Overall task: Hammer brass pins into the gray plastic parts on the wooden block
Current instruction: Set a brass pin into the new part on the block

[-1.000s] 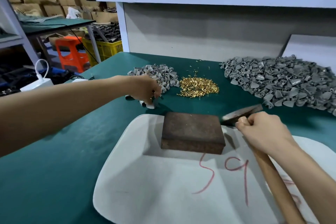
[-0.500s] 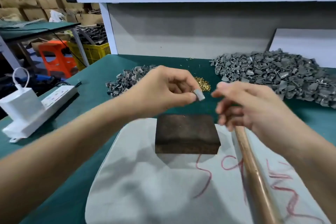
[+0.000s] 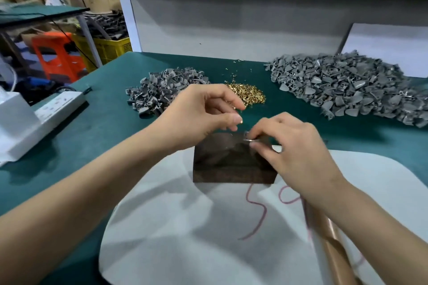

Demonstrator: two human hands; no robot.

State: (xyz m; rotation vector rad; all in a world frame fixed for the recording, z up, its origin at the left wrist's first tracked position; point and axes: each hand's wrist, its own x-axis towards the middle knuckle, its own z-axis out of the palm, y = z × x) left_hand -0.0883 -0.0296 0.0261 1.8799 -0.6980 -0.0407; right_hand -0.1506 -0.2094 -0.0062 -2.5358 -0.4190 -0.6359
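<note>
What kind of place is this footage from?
Most likely a small factory or workshop assembly bench. Bulk heaps of gray plastic parts and loose brass pins lie on a green work table, with cardboard boxes and a yellow crate behind it.

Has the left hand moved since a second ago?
Yes. The left hand left the small gray pile and came nearer and rightward, now above the wooden block at its far left corner, beside the right hand pinching a gray part.
</note>
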